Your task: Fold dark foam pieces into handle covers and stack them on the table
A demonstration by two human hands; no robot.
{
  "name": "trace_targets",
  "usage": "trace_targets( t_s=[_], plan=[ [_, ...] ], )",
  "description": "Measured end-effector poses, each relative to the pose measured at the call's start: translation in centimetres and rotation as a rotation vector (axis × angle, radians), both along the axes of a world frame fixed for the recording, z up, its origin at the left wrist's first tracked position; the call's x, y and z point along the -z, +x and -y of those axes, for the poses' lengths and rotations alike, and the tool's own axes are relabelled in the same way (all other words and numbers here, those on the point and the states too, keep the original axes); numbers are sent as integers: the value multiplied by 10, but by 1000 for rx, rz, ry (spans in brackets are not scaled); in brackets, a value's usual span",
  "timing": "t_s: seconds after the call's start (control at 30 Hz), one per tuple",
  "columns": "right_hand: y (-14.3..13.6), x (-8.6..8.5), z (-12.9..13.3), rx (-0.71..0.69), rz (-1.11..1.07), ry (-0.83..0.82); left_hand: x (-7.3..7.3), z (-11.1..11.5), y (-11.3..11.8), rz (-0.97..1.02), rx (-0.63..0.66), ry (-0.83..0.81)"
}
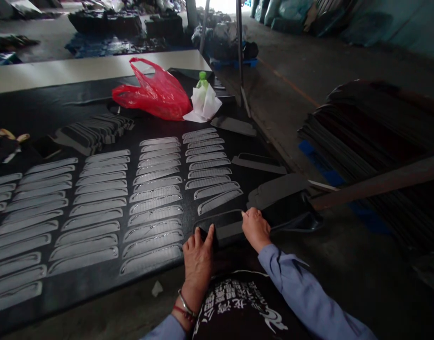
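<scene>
At the table's front edge lies a dark flat piece with rounded corners and a lighter grey strip along its near side. My left hand rests on its left end, fingers stretched out and apart. My right hand is closed at the right end, fingertips pinching its edge. Just beyond, a column of grey curved strips with shiny rims lies on the black table surface. More such strips fill columns to the left. To the right, a stack of dark grey flat pieces touches the corner.
A red plastic bag and a green-capped bottle wrapped in white paper stand at the back. Grey pieces lie stacked at back left. A metal bar juts in from the right, before piled dark sheets on a blue pallet.
</scene>
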State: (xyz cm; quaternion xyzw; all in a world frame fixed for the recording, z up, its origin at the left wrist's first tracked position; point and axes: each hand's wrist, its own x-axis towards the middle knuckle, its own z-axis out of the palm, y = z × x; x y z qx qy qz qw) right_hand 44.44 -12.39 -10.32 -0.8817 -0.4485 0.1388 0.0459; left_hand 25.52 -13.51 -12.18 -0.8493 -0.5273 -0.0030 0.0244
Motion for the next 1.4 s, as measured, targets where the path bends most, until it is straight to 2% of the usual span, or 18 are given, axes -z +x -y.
trace_targets(
  t_s=[0.3, 0.43, 0.53, 0.6, 0.63, 0.73, 0.8, 0.9, 1.07, 1.27, 1.4],
  plan=[
    [13, 4, 4, -25, -49, 60, 1, 1, -1, 22, 4, -19],
    [24, -2, 4, -73, -66, 137, -1, 2, 0, 31, -9, -40],
    [28, -11, 4, -247, -9, 383, -3, 2, 1, 43, -17, -47],
    [29, -12, 8, -476, 45, 526, -4, 2, 2, 34, -18, -60],
    [30, -10, 11, -612, 58, 537, -5, 2, 2, 29, -18, -69],
    [33, 3, 27, -969, 40, 430, -5, 2, 2, 26, -18, -83],
    [36, 11, 35, -1059, 30, 347, -6, 2, 3, 24, -25, -83],
    [36, 13, 36, -1068, 33, 304, -8, 2, 4, 34, -40, -97],
    [24, 8, 21, -1135, 5, 288, -8, 2, 5, 63, -49, -97],
    [9, 13, 11, -1180, 32, 267, -4, 3, 5, 80, -55, -99],
    [0, 17, 7, -1259, 17, 285, -3, 3, 5, 76, -56, -74]
  ],
)
